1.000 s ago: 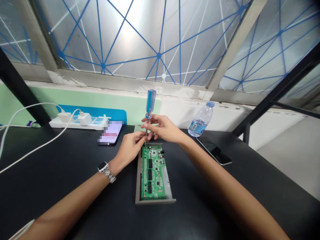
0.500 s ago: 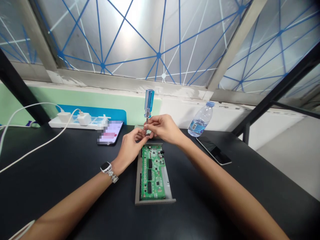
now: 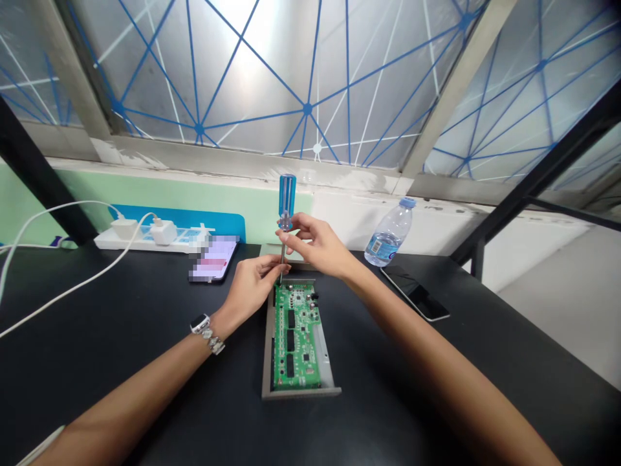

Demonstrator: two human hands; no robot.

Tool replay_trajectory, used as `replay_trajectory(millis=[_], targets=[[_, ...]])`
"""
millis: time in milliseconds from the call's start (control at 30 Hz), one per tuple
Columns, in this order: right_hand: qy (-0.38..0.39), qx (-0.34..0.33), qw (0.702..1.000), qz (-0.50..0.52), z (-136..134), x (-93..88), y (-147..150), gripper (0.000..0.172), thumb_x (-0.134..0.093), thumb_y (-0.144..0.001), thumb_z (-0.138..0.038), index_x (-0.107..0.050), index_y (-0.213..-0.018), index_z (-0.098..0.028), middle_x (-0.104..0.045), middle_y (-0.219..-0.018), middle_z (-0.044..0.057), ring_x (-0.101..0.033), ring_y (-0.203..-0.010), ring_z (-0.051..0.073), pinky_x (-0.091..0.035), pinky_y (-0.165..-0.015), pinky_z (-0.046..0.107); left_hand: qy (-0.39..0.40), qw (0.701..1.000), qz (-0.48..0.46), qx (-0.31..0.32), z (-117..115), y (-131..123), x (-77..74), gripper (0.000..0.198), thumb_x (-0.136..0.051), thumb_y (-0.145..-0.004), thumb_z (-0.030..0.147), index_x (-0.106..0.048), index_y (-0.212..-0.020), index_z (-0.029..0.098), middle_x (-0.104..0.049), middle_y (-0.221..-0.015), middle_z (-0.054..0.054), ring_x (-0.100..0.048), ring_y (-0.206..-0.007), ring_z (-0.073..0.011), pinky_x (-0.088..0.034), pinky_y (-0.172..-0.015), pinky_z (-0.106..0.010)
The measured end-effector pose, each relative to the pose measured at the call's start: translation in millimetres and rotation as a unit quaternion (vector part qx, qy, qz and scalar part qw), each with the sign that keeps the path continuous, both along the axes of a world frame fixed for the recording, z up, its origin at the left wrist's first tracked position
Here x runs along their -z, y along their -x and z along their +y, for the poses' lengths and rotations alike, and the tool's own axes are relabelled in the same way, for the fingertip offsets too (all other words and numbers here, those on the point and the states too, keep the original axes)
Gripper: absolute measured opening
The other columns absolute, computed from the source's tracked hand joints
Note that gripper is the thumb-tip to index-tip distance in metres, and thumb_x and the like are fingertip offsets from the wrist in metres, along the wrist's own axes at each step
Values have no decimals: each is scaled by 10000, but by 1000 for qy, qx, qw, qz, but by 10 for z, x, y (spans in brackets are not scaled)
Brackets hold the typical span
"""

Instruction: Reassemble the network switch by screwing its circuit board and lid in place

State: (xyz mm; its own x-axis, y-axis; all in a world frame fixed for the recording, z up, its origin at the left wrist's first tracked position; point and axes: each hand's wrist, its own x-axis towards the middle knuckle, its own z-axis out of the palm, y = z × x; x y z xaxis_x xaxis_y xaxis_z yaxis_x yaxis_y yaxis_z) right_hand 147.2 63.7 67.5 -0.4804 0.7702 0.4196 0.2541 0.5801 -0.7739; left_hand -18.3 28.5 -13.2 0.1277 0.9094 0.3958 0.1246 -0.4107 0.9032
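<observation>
The left hand [image 3: 252, 281] pinches the shaft of the screwdriver [image 3: 287, 197] low down between thumb and fingers, while the right hand [image 3: 320, 246] has thumb and forefinger closed about it higher up, where handle meets shaft. The screwdriver stands nearly upright over the far left corner of the board [image 3: 295, 336]; its tip is too small and too close to the left fingers to tell whether it touches a screw. The green board lies in an open metal tray [image 3: 268, 349], leaving a bare strip along the tray's right side; the tray rests on the desk [image 3: 388, 388], lengthwise toward the far edge. The right wrist is bent, the palm turned inward; the left hand comes in low from the side, watch [image 3: 199, 323] at the wrist, and both forearms run out of view below. A grey piece [image 3: 268, 248] behind the hands is partly covered by them. At the desk's far edge, toward the right corner, stands a clear bottle [image 3: 391, 230] partly filled with water, a dark phone [image 3: 414, 292] just in front. Left along that edge sit a lit phone [image 3: 218, 259], its screen partly pixelated, and a power strip [image 3: 104, 241] holding two plugs [image 3: 163, 232].
</observation>
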Motion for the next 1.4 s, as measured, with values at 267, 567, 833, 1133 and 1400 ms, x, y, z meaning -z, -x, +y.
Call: replay_trajectory(millis=[267,567,833,1133,1400], targets=[[95,-82,991,56,32,-83,-60,330,-645,-877,-403,-615,-1077,-144,-691,-1034,105,-615,-748,130,-426,-429,185,9,1000,6,15,-5,10,0,237,-618,-907,302,-723,-1042,138,-780,-1004,-97,-736,-980,-250,-563,-912,-370],[97,-85,987,100,107,-42,-73,302,-727,-808,-401,-542,-935,-200,-596,-837,15,-614,-732,138,-399,-417,191,12,999,19,27,29,49,33,260,-583,-928,306,-706,-1090,143,-778,-1028,-105,-736,-997,-239,-557,-950,-393],[-64,34,994,82,62,-3,28,293,-720,-808,-382,-484,-791,-208,-526,-717,-35,-523,-665,116,-448,-634,266,-51,994,91,-38,-78,-48,44,196,-550,-938,245,-656,-1091,183,-744,-1092,-89,-713,-1013,-230,-543,-948,-387],[-80,143,984,68,-95,25,133,304,-694,-820,-375,-436,-762,-224,-488,-659,-56,-456,-574,106,-370,-559,260,-81,978,171,-93,-164,-151,110,145,-490,-952,158,-569,-1065,205,-725,-1026,-76,-696,-969,-238,-512,-866,-371],[-76,166,983,22,-181,-40,156,305,-694,-822,-432,-478,-785,-219,-558,-697,-31,-526,-591,122,-413,-594,283,-74,979,161,-100,-180,-131,95,178,-400,-1024,246,-576,-1029,219,-737,-945,-67,-712,-893,-236,-490,-794,-337]])
